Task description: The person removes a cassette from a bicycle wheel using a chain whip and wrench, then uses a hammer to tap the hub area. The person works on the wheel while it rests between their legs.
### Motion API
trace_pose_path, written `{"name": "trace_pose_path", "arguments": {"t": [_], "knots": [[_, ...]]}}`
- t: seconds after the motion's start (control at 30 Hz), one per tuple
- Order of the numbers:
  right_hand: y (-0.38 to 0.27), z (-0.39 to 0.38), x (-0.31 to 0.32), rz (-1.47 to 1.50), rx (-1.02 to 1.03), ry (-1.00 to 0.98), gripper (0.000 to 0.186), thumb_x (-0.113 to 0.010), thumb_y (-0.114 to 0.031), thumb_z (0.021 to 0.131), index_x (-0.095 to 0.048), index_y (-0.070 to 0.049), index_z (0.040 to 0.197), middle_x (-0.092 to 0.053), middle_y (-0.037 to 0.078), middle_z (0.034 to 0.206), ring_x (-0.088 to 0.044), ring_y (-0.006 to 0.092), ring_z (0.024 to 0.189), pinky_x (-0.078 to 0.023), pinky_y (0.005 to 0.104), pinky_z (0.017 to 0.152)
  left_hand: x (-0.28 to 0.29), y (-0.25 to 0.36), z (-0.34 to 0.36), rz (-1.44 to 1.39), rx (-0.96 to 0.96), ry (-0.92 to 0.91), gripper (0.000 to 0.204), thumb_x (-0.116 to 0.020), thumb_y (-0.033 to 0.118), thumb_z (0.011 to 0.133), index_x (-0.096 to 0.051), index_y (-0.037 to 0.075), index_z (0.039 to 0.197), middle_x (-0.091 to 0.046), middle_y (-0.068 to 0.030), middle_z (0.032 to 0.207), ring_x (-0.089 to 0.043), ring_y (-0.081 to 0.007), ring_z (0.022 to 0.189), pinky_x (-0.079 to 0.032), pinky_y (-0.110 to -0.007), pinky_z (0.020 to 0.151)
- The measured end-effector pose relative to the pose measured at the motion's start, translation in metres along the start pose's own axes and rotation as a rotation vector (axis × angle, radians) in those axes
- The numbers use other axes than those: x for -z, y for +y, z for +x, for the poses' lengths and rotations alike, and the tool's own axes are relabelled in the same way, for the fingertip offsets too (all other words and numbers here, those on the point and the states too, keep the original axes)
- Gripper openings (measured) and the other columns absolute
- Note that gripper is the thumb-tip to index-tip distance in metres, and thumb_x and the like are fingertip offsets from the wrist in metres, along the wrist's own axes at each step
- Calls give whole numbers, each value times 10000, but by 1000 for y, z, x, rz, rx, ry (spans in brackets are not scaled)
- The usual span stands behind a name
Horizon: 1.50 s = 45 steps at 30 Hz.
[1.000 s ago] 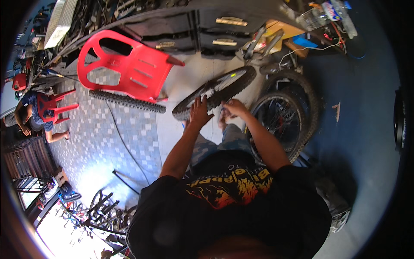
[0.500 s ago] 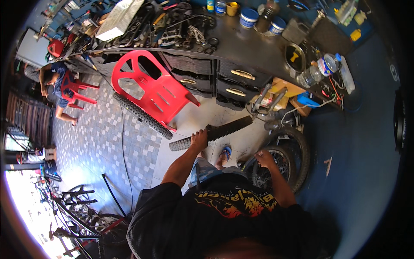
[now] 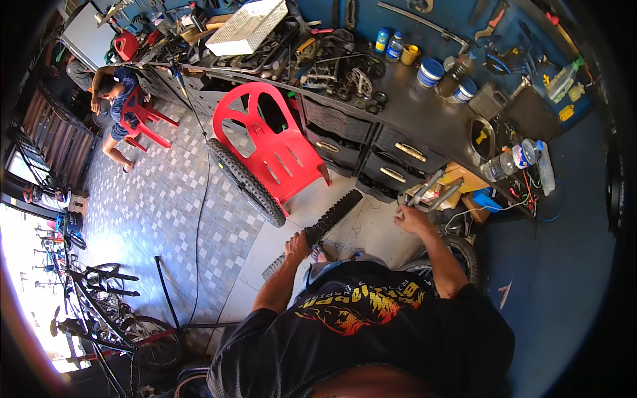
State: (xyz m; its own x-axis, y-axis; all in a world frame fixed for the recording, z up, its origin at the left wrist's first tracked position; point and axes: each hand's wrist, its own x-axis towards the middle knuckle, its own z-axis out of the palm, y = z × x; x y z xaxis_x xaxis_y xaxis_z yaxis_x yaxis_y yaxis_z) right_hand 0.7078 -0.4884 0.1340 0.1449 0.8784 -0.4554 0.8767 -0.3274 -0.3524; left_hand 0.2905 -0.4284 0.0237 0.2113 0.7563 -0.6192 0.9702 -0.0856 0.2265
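Note:
My left hand point(image 3: 297, 246) is wrapped round a black knobby bicycle tyre point(image 3: 335, 213), which slants up and right from the hand over the pale floor tiles. Part of its tread also shows below the hand. My right hand point(image 3: 413, 220) is out in front on the right, its fingers curled in at the lower tip of a grey two-pronged metal stand or fork point(image 3: 428, 189). Whether the fingers grip it or something small, I cannot make out. A second knobby tyre point(image 3: 245, 184) leans against the red plastic chair point(image 3: 279, 156).
A dark workbench point(image 3: 418, 99) with drawers runs across the back, covered with tools, tubs and bottles. Wheels point(image 3: 458, 255) stand by my right arm. Bicycles point(image 3: 113, 298) are at the lower left. A dark cable point(image 3: 202, 212) crosses the floor. Another person point(image 3: 119, 99) sits far left.
My right hand has moved up and forward, from beside the wheels to the grey prongs. The held tyre now points more steeply away from me. The view has shifted, too.

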Motion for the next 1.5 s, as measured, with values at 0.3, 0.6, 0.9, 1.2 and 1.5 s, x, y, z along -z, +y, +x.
{"name": "trace_pose_path", "arguments": {"t": [0.3, 0.6, 0.9, 1.2, 1.5], "knots": [[-168, 104, 134, 126, 466, 164, 341, -711, -285, 929, -640, -60, 1175, -742, 139, 994, -707, 355, 927, -547, 451, 799, -1, -28, 9, -166, 186, -36, 760, -835, 291, 754, -496, 100, 1407, -627, -189, 1304, -636, -379, 1211, -520, -513, 989], [-265, 290, 250, -14, 883, 244, 232, -671, -228, 927, -678, -81, 1106, -708, 109, 1068, -697, 308, 971, -560, 424, 834, 38, 0, 52, -254, 312, 6, 633, -769, 228, 775, -554, 117, 1359, -651, -189, 1227, -655, -388, 1163, -522, -517, 966], [-334, 486, 238, -413, 972, 124, 191, -648, -65, 814, -727, -37, 986, -714, 153, 1069, -694, 344, 1031, -559, 454, 888, 30, 82, 73, -266, 375, 65, 531, -734, 180, 825, -552, 87, 1315, -627, -188, 1250, -622, -365, 1198, -483, -541, 959], [-350, 548, 216, -693, 1151, 53, 196, -734, -141, 688, -716, -113, 881, -722, 50, 942, -627, 273, 1015, -503, 386, 900, 12, 104, 91, -391, 351, -66, 535, -783, 316, 810, -603, 72, 1250, -635, -195, 1281, -624, -375, 1214, -530, -533, 934], [-335, 526, 247, -731, 1150, -64, 258, -728, -246, 759, -696, -150, 997, -673, 34, 1067, -553, 253, 1150, -445, 438, 979, 213, 83, 179, -381, 102, 470, 458, -763, 359, 864, -632, 98, 1218, -713, -192, 1092, -688, -384, 1027, -566, -499, 834]]}}
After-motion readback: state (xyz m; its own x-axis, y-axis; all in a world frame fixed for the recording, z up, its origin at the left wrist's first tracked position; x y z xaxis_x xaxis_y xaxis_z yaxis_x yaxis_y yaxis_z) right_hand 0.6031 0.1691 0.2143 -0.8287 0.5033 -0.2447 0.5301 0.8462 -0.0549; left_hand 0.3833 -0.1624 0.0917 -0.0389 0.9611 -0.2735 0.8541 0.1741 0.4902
